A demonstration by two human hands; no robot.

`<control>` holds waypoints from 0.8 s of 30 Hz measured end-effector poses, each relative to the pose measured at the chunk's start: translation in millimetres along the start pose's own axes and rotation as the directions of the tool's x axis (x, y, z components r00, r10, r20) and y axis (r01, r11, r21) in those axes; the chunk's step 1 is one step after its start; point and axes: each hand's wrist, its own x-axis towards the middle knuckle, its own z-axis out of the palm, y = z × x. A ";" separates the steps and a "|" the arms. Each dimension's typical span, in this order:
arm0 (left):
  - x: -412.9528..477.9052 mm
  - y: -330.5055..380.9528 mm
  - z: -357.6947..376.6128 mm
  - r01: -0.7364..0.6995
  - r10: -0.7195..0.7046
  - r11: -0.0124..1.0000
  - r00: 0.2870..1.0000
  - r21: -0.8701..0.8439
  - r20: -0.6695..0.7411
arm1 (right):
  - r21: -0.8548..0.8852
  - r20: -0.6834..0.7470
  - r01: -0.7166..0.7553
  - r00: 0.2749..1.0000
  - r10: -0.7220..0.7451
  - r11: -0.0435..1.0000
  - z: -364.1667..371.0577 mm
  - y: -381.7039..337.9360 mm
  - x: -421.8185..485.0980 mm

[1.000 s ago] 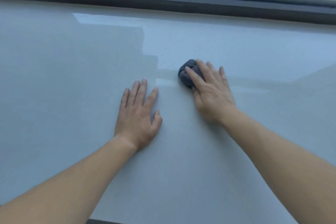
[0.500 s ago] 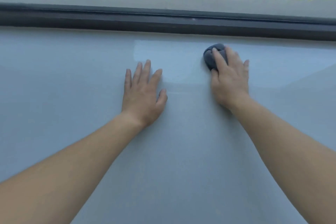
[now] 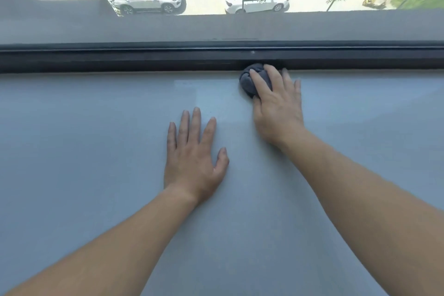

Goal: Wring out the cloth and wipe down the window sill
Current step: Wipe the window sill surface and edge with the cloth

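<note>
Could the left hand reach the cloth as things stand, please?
Probably yes: only bare sill lies between the left hand and the cloth, though the right hand covers most of it.

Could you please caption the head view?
Right hand presses balled dark-grey cloth on pale grey sill; left hand lies flat.

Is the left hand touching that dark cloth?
Apart: the head view shows bare sill between the left hand and the cloth, which lies under the right hand.

Smooth, faintly glossy sill point(image 3: 96, 139), crumpled soft dark cloth point(image 3: 247, 80), matt black frame point(image 3: 120, 60)
</note>
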 end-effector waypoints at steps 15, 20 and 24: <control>0.5 3.0 -2.2 0.000 0.000 1.000 1.000 0.012 0.013 | 0.047 -0.092 -0.145 0.985 0.149 0.988 -9.4 41.4 -28.4; 0.7 3.3 -1.8 -0.004 0.004 1.000 1.000 0.003 0.015 | -0.025 -0.001 0.080 0.997 -0.080 0.996 -13.2 63.3 -26.7; 0.9 2.8 -0.4 -0.004 0.004 1.000 1.000 0.003 0.011 | 0.101 -0.119 -0.348 0.926 0.358 0.932 -28.4 92.2 -11.9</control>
